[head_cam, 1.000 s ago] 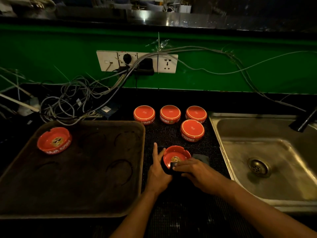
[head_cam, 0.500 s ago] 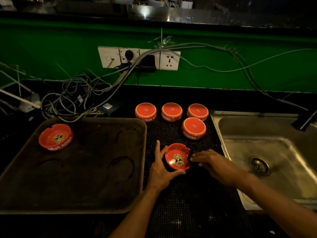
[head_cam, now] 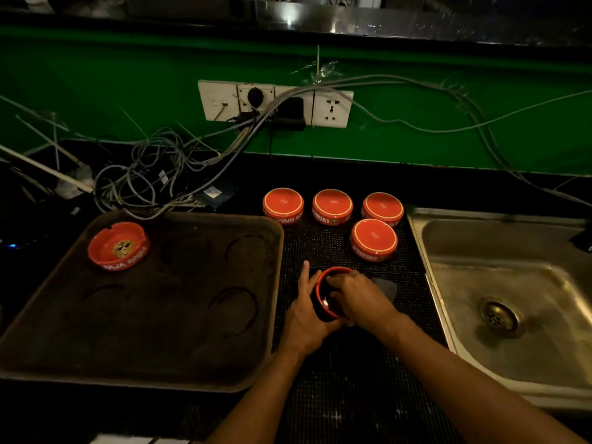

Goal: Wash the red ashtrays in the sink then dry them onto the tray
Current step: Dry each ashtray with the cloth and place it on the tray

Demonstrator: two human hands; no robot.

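Ashtray in hand (head_cam: 322, 294) sits on the black mat (head_cam: 352, 379), between tray (head_cam: 192, 384) and sink (head_cam: 480, 376). Left hand (head_cam: 306, 318) holds it from its 9 o'clock side, thumb curled under the near rim, index finger straight and pointing to 12. Right hand (head_cam: 358, 298) is over the bowl, fingers curled down into it, pressing a dark cloth (head_cam: 386, 286) that sticks out at the hand's 2 o'clock. Bowl mostly hidden, only the left rim shows.

Four ashtrays upside down on the mat at 12 o'clock: row of three (head_cam: 283, 205) (head_cam: 332, 206) (head_cam: 382, 208), one more (head_cam: 373, 239) nearer, just below the right pair.

One ashtray upright (head_cam: 118, 245) in the tray's far left corner. Sink at 3 o'clock, drain (head_cam: 498, 317) visible.
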